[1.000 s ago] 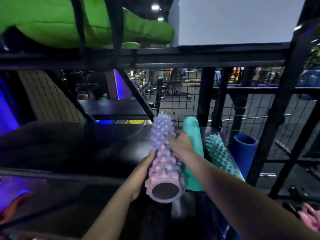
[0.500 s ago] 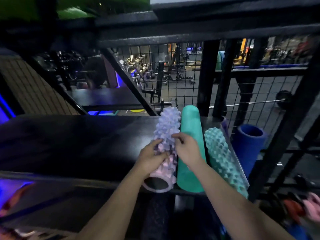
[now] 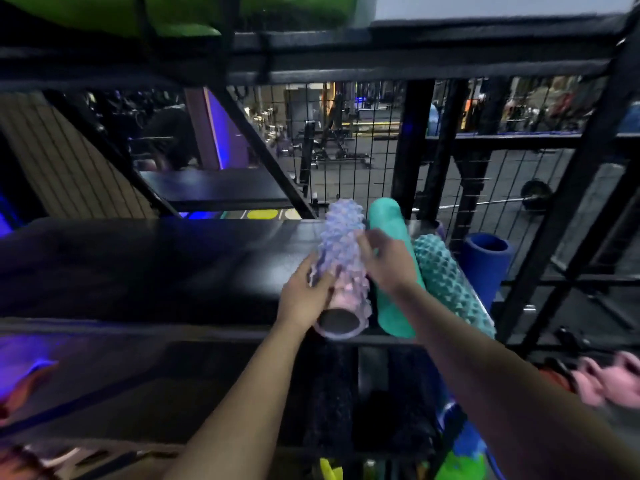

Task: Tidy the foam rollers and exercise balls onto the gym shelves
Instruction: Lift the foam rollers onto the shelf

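Note:
A spiky lilac foam roller (image 3: 341,244) lies lengthwise on the black shelf (image 3: 156,265), its hollow end at the front edge. My left hand (image 3: 304,299) grips its near left side. My right hand (image 3: 386,263), blurred, touches its right side with loose fingers. Right beside it lies a smooth teal roller (image 3: 394,313), and further right a bumpy teal roller (image 3: 446,275) leans over the shelf's right end.
A blue roller (image 3: 485,261) stands upright right of the shelf. Wire mesh (image 3: 346,150) and black posts close the back. A green mat (image 3: 173,12) lies on the shelf above. Dark rollers (image 3: 329,393) stand below, pink kettlebells (image 3: 609,379) at lower right.
The lilac roller went from tilted up in both hands to lying flat on the shelf beside the smooth teal roller. My right hand has shifted to its right side.

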